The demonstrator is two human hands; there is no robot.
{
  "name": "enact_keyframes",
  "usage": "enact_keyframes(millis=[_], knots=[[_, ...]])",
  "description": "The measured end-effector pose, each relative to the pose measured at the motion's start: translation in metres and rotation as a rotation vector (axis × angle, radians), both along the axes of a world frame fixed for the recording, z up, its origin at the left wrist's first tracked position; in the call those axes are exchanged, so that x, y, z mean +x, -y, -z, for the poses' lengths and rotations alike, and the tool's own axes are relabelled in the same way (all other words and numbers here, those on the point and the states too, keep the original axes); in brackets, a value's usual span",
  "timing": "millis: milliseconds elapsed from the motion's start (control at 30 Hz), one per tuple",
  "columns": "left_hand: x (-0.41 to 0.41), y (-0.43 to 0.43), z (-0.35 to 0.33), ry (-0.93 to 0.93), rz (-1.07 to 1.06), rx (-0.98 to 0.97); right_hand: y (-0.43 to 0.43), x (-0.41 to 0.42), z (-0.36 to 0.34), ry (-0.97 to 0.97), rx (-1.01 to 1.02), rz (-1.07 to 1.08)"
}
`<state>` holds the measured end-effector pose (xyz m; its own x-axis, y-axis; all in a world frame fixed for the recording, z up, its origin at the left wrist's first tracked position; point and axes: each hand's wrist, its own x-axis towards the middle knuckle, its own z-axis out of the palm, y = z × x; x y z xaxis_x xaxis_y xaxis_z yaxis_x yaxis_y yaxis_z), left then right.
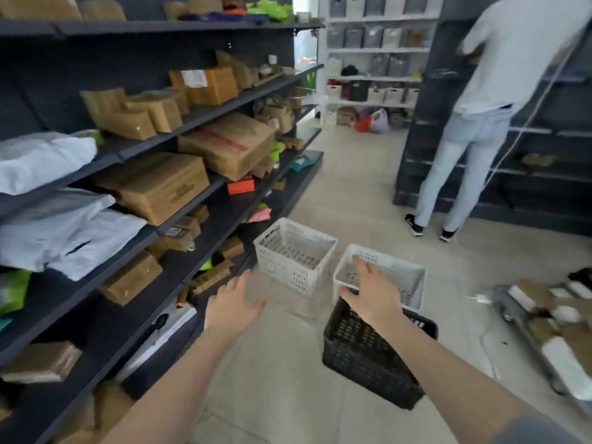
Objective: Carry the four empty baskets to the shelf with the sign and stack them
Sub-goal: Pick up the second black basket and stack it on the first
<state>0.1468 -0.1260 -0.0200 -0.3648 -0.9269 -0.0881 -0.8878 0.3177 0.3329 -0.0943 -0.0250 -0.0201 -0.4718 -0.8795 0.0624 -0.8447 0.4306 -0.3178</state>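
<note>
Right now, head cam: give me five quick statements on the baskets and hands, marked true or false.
1. Three baskets are visible on the floor: two white, one black. True: the left white basket, the right white basket and the black basket.
2. The left hand grips the black basket. False: it hovers open over bare floor, holding nothing.
3. The right hand is spread open above the right white basket and the black basket. True.
4. The white baskets are stacked one inside the other. False: they stand side by side, apart.
5. All visible baskets are empty. True.
</note>
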Motion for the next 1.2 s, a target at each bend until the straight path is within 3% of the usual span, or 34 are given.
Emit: enact_keyframes(millis=[267,633,1067,1200], knots=[[-0.167,0.007,0.036,0.08,0.159,0.145,-0.046,-0.152,0.037,0.107,0.164,0.278],[-0.336,0.129,0.137,0.173,0.289,0.246,0.001,-0.288,0.153,0.387,0.277,0.662],[-0.445,0.197,0.401,0.297,0.128,0.433,0.03,-0.39,0.417,0.815,0.292,1.097],[-0.456,0.199,0.51,0.227,0.02,0.48,0.018,-0.419,0.525,0.911,0.197,1.277]])
